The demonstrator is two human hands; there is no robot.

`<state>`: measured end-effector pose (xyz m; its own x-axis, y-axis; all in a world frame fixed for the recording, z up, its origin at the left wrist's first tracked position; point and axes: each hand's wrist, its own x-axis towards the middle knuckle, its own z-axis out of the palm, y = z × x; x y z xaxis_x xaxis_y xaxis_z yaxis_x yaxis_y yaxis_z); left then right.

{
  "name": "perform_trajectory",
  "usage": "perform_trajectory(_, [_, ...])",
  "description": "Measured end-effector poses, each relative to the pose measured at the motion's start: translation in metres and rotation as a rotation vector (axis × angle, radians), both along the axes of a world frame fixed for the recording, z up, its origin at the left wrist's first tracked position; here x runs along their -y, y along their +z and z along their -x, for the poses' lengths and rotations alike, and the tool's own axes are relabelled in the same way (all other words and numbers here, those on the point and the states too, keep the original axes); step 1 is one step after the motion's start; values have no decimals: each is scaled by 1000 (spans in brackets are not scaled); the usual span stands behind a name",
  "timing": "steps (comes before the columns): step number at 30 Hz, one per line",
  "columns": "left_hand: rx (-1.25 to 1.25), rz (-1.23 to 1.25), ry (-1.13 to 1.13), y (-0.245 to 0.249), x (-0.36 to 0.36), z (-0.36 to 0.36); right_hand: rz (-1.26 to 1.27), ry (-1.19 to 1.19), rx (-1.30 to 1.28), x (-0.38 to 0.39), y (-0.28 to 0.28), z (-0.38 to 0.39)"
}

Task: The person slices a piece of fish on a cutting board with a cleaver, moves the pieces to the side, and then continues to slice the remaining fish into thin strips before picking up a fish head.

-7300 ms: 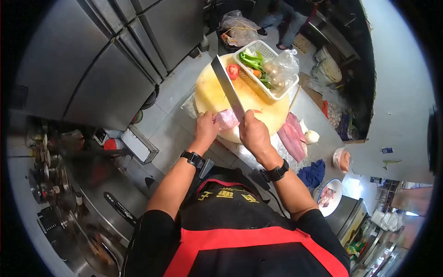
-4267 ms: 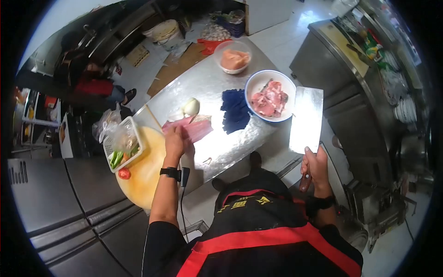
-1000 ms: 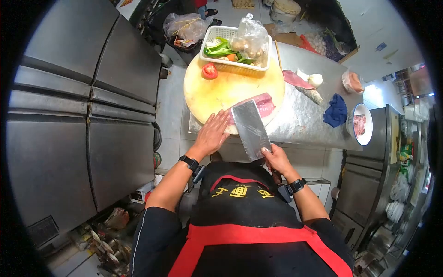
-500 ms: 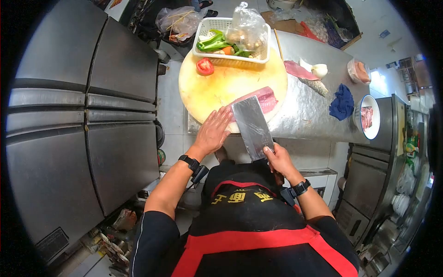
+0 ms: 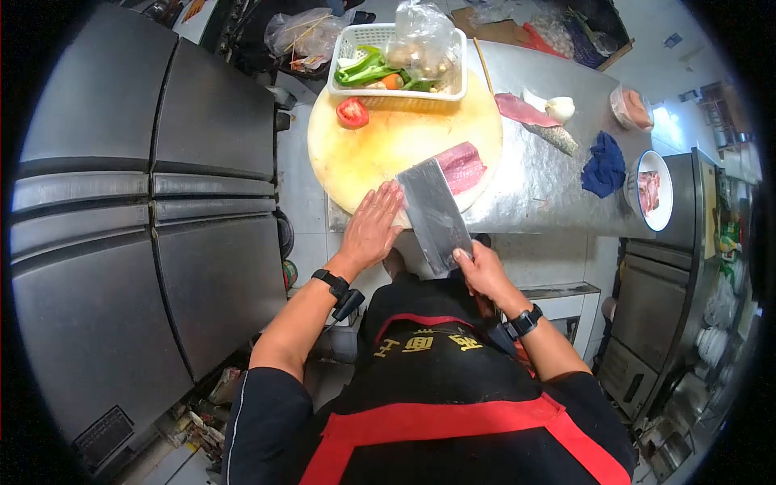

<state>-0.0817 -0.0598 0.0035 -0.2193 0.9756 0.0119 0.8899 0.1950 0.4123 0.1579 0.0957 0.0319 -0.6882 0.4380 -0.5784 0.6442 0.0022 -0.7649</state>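
Note:
My right hand (image 5: pixel 487 273) is closed round the handle end of a broad cleaver (image 5: pixel 435 212), thumb on the blade. The blade slants across the near edge of a round yellow cutting board (image 5: pixel 331 153), covering part of a pink fish fillet (image 5: pixel 462 168). Most of the visible fillet lies to the right of the blade. My left hand (image 5: pixel 372 228) rests flat at the board's near edge, fingers stretched out and fingertips close to the blade's left side. What lies beneath those fingers is mostly hidden. A tomato half (image 5: pixel 352 113) sits farther back on the board.
A white basket (image 5: pixel 339 61) with green peppers and a plastic bag stands at the board's back. On the steel table (image 5: pixel 533 190) are another fish piece with skin (image 5: pixel 550 136), a blue cloth (image 5: pixel 603 166) and a bowl of meat (image 5: pixel 664 206). Steel refrigerator doors (image 5: pixel 89 105) stand left.
The cleaver has shifted slightly left over the fillet, and more of the fillet shows right of its blade. My left hand stays almost in place. The whole view has moved a little.

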Motion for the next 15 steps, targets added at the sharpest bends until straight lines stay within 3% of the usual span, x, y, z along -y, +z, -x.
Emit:
perform_trajectory(1, [8,-9,10,0,2,-3,5,-2,3,-2,-9,5])
perform_trajectory(3, [24,-21,21,3,-1,-2,-224,77,-36,-11,-31,25])
perform_trajectory(8, [18,-18,22,0,0,2,-263,60,-24,-5,-8,29])
perform_trajectory(10, [1,29,-16,1,1,2,17,-33,83,0,33,20])
perform_trajectory(11, [-3,21,-12,1,1,3,9,-28,78,0,25,17])
perform_trajectory(13, [-6,0,-37,-1,3,3,-219,63,-58,-2,5,11])
perform_trajectory(15, [6,-21,-10,0,0,4,-240,96,-21,-14,2,28])
